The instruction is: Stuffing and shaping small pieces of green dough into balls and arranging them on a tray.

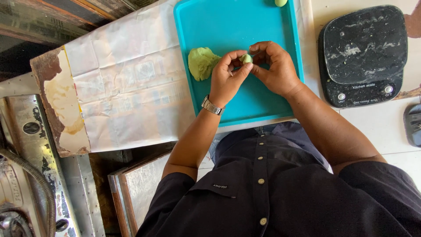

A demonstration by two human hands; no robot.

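Over a teal tray [228, 22], both my hands pinch one small green dough piece [246, 58] between their fingertips. My left hand [228, 77], with a metal watch on its wrist, holds the piece from the left. My right hand [274, 68] closes on it from the right. A larger lump of green dough [202, 62] lies on the tray just left of my left hand. A small green dough ball [280, 2] sits at the tray's far edge.
A black kitchen scale [362, 55] stands to the right of the tray. White paper [127, 83] covers the surface left of the tray. A dark object [413, 125] lies at the right edge. Metal equipment with a hose [30, 175] is at lower left.
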